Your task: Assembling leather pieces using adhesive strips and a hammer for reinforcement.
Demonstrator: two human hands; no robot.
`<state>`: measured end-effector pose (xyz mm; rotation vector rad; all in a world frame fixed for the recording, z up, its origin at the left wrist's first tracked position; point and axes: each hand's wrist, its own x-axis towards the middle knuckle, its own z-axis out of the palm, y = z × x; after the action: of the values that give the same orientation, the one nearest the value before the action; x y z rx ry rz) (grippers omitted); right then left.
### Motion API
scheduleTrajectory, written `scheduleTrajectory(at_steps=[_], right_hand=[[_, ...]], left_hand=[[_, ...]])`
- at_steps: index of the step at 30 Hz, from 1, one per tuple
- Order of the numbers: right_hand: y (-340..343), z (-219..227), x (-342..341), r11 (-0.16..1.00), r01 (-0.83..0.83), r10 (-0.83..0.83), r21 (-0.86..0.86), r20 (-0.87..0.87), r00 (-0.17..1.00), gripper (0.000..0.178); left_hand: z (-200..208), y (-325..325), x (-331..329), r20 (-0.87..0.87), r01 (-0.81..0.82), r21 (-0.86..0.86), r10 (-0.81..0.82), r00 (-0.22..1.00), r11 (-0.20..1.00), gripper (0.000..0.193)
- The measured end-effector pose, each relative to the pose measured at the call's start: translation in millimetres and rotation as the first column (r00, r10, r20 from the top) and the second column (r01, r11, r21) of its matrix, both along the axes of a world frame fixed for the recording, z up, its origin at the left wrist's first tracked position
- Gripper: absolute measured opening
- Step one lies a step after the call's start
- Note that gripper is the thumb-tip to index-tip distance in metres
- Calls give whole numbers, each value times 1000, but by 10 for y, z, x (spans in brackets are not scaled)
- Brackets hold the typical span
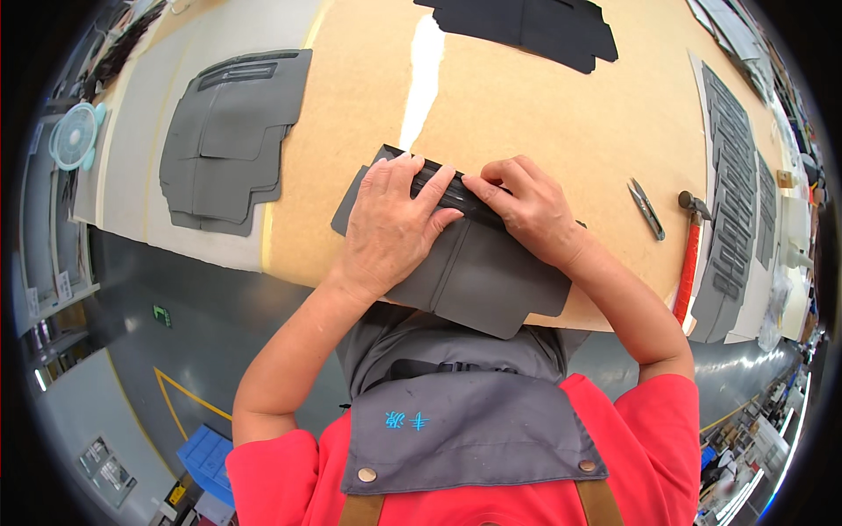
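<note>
In front of me spreads a broad, smooth, tan-topped counter (544, 123), with a long white patch of glare (424, 74) across its surface. Beneath it I see a glossy dark-grey floor (210, 298), bearing a small square green floor marker (161, 316) and an angled yellow painted line (197, 399). Off to my left are a pale-grey upright rack (44, 254), a round pale-turquoise fan (77, 138) and, lower, a blue plastic crate (209, 460). Far to my right, bright white strips of light (783, 424) curve past blurred clutter (745, 451)
</note>
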<state>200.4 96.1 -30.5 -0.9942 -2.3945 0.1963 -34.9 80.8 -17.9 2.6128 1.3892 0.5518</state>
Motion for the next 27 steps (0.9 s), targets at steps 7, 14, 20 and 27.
scheduleTrajectory(at_steps=[7,14,20,27], right_hand=[[21,19,-14,979,119,-142,-168,-136,980,29],[-77,3,50,998,57,-57,-12,-36,998,28],[-76,-36,79,997,60,-65,-58,-92,994,30],[-106,21,137,999,-37,36,31,27,999,36]], left_hand=[[-3,-68,81,25,16,-38,-15,1000,999,53],[33,-94,144,8,-5,-45,5,1000,999,56],[-11,-121,210,23,43,22,-44,999,999,53],[4,-189,275,-18,17,-5,-17,1000,1000,57]])
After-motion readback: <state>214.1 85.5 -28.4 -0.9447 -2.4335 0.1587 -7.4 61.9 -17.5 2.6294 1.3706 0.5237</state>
